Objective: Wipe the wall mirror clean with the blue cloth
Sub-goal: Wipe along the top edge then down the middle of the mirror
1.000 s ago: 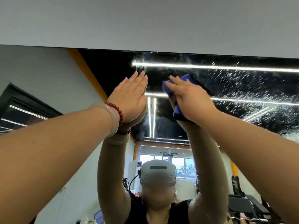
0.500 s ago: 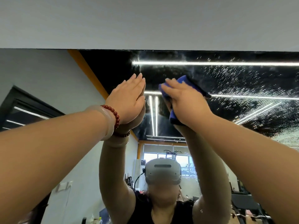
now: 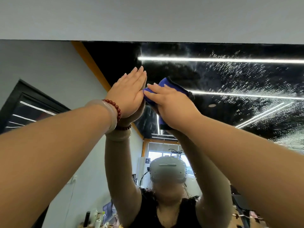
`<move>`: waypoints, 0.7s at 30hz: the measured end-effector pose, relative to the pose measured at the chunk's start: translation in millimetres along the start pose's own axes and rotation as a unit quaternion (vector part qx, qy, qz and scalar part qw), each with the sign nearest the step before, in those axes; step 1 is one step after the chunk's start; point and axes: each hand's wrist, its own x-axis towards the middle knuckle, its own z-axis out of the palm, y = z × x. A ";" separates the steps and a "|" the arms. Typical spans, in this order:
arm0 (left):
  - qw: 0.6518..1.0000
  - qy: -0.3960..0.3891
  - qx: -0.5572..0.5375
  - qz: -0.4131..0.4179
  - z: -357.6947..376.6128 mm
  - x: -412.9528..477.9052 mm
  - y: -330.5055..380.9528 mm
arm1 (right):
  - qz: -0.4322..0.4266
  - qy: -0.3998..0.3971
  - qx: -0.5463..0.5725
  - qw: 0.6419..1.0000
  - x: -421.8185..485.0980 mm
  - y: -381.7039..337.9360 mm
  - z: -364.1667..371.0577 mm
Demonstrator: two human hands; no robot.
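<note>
The wall mirror (image 3: 230, 83) fills most of the head view, its top edge running under a grey wall. Spray droplets speckle the glass on the right. My right hand (image 3: 172, 104) presses the folded blue cloth (image 3: 166, 84) flat against the upper glass, fingers straight over it. My left hand (image 3: 128, 92) lies flat on the mirror beside it, fingers straight and pointing up, its edge touching the cloth. A red bead bracelet and a pale bangle sit on my left wrist.
The grey wall (image 3: 148, 17) above the mirror borders the top edge. The reflection shows a person with a headset, a dark ceiling with strip lights, a window and a cluttered table low down.
My right hand has slid the cloth to the left until it meets my left hand. The view has shifted slightly; my left hand stays flat on the glass.
</note>
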 end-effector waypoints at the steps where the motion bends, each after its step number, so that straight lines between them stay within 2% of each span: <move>1: 1.000 0.002 0.001 0.002 0.2 0.3 -0.4 | 0.013 0.002 -0.002 1.000 2.3 4.7 0.2; 5: 1.000 -0.017 0.012 0.011 -1.9 0.2 -3.6 | 0.113 0.042 -0.002 0.993 11.4 19.0 2.6; 7: 0.999 -0.021 0.028 0.022 -4.5 -4.1 -7.9 | 0.082 0.027 -0.005 0.996 7.8 12.9 5.0; 11: 0.998 -0.031 0.032 0.035 -8.8 -26.9 -19.1 | -0.057 0.033 -0.005 0.998 -9.2 3.5 0.8; 13: 0.998 -0.040 0.023 0.039 -9.5 -35.2 -22.4 | -0.039 0.035 0.007 0.999 -6.7 9.9 -2.6; 16: 0.998 -0.047 0.025 0.041 -10.4 -37.3 -23.1 | 0.067 0.066 0.013 0.996 0.2 5.6 1.9; 18: 0.997 -0.048 0.036 0.038 -8.8 -36.7 -21.4 | 0.023 0.076 0.004 0.997 -2.2 -12.9 9.7; 20: 0.997 -0.046 0.041 0.037 -7.7 -37.3 -20.5 | -0.053 0.053 -0.007 0.997 -9.4 -24.0 11.4; 21: 0.997 -0.045 0.040 0.037 -7.0 -37.6 -21.1 | -0.061 0.038 -0.011 0.997 -11.5 -23.9 7.1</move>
